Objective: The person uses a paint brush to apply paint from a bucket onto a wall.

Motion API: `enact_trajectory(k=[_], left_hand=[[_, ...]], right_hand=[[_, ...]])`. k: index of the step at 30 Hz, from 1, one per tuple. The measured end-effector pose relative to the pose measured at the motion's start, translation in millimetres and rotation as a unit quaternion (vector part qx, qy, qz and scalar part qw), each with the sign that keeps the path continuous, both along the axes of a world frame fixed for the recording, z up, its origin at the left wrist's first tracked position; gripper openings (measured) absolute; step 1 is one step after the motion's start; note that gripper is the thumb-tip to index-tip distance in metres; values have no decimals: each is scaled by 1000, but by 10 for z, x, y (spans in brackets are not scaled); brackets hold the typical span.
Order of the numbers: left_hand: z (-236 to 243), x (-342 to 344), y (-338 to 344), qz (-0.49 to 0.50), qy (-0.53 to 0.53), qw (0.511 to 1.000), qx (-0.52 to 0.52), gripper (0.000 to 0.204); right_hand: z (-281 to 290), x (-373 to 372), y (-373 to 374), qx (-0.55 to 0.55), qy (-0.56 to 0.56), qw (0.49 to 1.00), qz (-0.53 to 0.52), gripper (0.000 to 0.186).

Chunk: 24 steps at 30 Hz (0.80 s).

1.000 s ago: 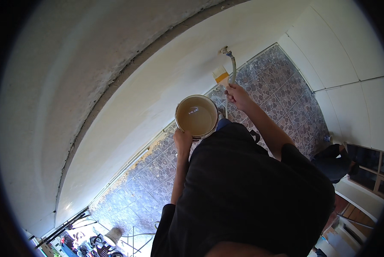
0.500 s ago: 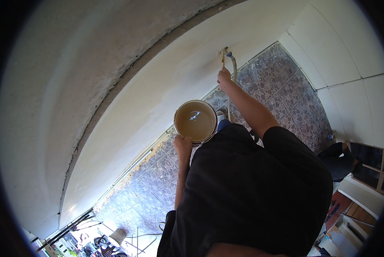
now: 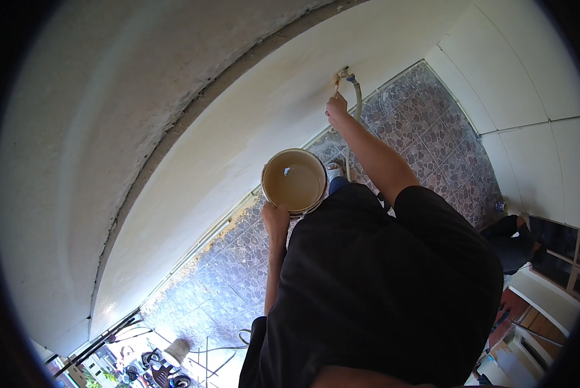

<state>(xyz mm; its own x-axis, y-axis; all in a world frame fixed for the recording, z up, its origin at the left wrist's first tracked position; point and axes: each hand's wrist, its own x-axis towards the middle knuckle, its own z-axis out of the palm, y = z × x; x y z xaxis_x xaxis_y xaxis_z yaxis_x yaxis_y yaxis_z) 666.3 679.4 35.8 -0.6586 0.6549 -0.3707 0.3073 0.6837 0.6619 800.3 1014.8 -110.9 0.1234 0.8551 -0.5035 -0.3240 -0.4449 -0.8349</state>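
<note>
My left hand [image 3: 275,217] is closed on the near rim of a round cream bucket [image 3: 264,169], held close to my body. Pale liquid [image 3: 296,187] lies in it, with a bright reflection on its surface. My right arm stretches out toward the cream wall [image 3: 251,129]. In my right hand [image 3: 336,107], closed fingers grip a thin light-handled paintbrush [image 3: 336,85]. Its tip is up beside a wall tap [image 3: 343,72]; whether it touches the wall or the tap I cannot tell. A grey hose [image 3: 358,97] hangs from the tap.
Stone-patterned tiles [image 3: 425,129] cover the floor along the wall. At the lower left are a pale bucket [image 3: 177,351], thin rods [image 3: 212,362] and a dark motorbike-like object [image 3: 157,372]. Another person's dark-clothed legs [image 3: 513,246] are at right, near a window frame [image 3: 564,252].
My right hand has moved slightly up and left with the paintbrush, closer to the tap. The reflection in the bucket has shifted and shrunk. My left hand keeps its hold.
</note>
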Motion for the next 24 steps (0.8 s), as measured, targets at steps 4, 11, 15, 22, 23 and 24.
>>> enact_trajectory(k=[4, 11, 15, 22, 23, 24], left_hand=[[17, -7, -4, -4, 3, 1000, -16, 34], [-48, -51, 2, -19, -3, 1000, -6, 34], [-71, -56, 29, -35, -3, 999, -11, 35], [-172, -80, 26, -25, -13, 1000, 0, 36], [-136, -61, 49, -29, -13, 999, 0, 36], [-122, -57, 37, -30, -12, 999, -2, 36]], right_hand=[[62, -2, -60, -14, 25, 999, 28, 30], [228, 41, -138, -23, 37, 998, 52, 28], [361, 80, -166, -20, 86, 995, 49, 26], [622, 62, -515, -20, 81, 996, 25, 35], [591, 105, -528, -50, 75, 996, 11, 37], [511, 128, -509, -49, 76, 996, 11, 37]])
